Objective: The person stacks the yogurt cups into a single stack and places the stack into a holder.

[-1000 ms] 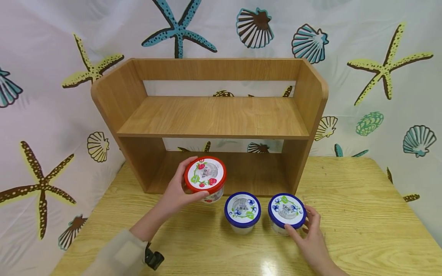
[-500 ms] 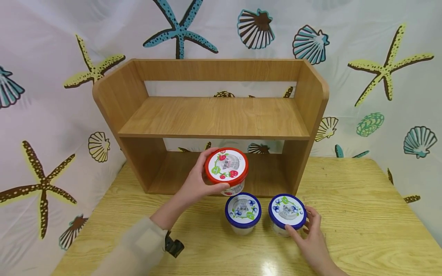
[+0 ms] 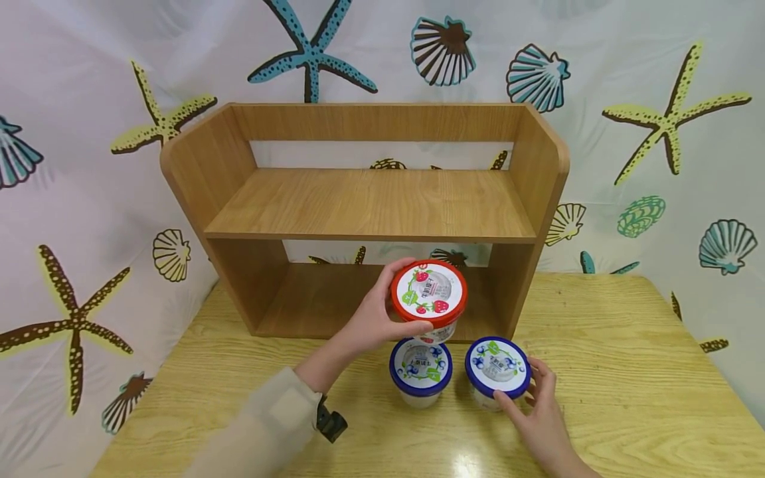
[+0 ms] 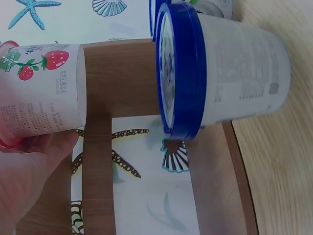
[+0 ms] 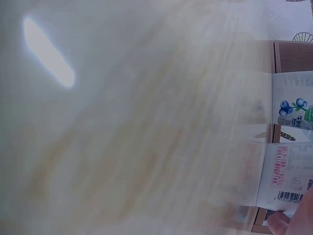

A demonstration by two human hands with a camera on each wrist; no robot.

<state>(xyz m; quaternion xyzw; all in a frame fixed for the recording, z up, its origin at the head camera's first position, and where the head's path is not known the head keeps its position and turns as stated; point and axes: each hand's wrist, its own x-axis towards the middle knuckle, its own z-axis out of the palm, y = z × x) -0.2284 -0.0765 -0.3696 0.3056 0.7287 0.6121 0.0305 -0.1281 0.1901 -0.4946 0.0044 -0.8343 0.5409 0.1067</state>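
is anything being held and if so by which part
The left hand holds the red cup by its side, at the rim; the right hand grips the rightmost blue cup by its side near the rim.

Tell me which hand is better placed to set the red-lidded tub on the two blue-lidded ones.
Probably the left: the left hand holds the red-lidded tub, raised above the left blue-lidded tub. The right hand looks occupied, thumb and fingers around the right blue-lidded tub.
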